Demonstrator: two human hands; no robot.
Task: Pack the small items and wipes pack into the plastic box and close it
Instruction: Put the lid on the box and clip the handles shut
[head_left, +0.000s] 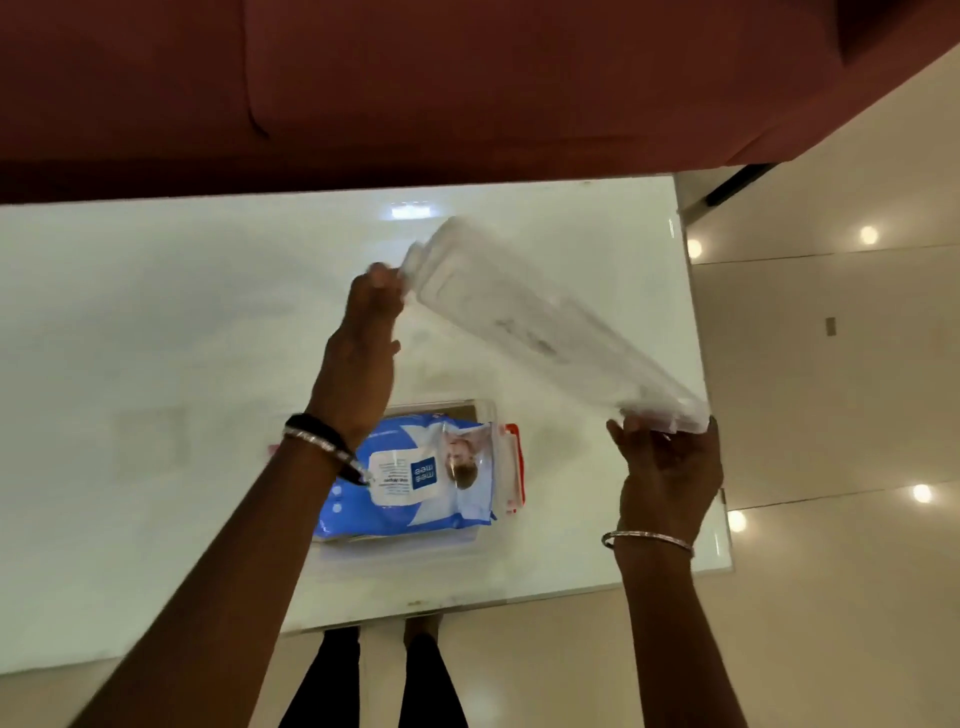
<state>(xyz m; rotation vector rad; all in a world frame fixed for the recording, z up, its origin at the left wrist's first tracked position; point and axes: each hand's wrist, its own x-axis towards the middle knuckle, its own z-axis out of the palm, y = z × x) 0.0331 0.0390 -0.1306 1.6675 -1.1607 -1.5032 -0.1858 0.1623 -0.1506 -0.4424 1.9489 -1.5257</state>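
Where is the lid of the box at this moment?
In the head view the lid is in the air, tilted, held by the left hand and right hand, above and right of the box.

both forearms are bare, no sleeves. the left hand (358, 358) has a black band and a thin silver bangle at its wrist; the right hand (667, 478) has one thin silver bangle. dark trousers below.

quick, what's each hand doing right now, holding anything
Left hand: closed on the far end of the box lid.
Right hand: closed on the near end of the same lid, held tilted above the table.
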